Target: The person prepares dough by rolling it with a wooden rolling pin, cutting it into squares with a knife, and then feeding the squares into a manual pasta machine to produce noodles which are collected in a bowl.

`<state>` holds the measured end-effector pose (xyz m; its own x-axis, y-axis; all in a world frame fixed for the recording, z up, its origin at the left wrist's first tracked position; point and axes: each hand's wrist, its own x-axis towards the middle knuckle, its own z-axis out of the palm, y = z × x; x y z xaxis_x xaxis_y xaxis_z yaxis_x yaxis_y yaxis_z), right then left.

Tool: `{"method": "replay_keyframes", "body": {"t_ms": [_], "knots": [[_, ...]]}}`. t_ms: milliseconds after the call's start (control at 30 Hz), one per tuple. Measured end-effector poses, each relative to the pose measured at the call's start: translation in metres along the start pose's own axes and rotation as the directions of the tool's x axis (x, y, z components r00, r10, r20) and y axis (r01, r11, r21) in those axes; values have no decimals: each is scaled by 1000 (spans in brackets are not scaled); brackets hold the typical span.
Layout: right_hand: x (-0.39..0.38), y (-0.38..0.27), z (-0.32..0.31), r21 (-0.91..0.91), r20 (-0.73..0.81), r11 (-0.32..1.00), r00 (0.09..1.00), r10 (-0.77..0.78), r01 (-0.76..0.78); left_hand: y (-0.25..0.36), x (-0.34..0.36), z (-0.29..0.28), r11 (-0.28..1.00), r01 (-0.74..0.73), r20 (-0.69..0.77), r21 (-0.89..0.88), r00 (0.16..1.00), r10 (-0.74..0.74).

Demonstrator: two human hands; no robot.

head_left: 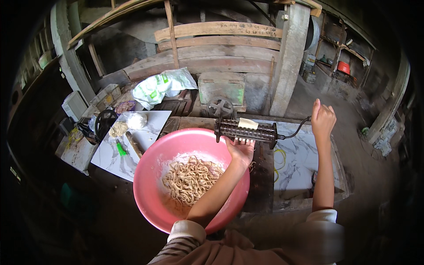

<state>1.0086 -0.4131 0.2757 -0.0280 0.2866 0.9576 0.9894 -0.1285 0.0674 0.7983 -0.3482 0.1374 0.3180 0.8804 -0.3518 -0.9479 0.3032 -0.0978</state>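
Note:
A dark metal noodle cutter (228, 127) with ridged rollers is mounted behind the pink basin (145, 176). On top of its rollers lies a flat piece of pale dough (248, 123). My left hand (241, 153) is palm up below the rollers, its fingers stretched out under the short pale strips at the underside; whether it touches them I cannot tell. My right hand (324, 118) is closed in a fist with the thumb up, around the end of the bent crank (297, 132); the grip itself is hidden. Floury cut noodles (191, 180) lie heaped in the basin, partly behind my left forearm.
Left of the basin, a marble-patterned board (112, 157) bears a dough lump (118, 129), a clear bag of white stuff (134, 119), a green-handled tool (121, 148) and a wooden stick (133, 144). A white sack (161, 87) lies behind. Yellow cord (278, 164) rests right of the cutter.

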Motion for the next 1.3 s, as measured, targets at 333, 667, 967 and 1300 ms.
{"method": "replay_keyframes", "body": {"t_ms": [333,667,967,1300], "knots": [[-22,20,83,2,160,975,962,220,-224,0,-2,4,979,6,88,204,996,-24],[-177,3,110,-82,412,904,812,413,-419,-2,-1,-2,979,8,1,205,1000,-8],[-196,-44,-35,-103,545,926,758,359,-364,1,-2,-2,975,30,-72,219,997,-14],[-87,-35,-101,27,325,972,922,211,-232,5,16,-11,986,95,-60,134,994,-88]]}}
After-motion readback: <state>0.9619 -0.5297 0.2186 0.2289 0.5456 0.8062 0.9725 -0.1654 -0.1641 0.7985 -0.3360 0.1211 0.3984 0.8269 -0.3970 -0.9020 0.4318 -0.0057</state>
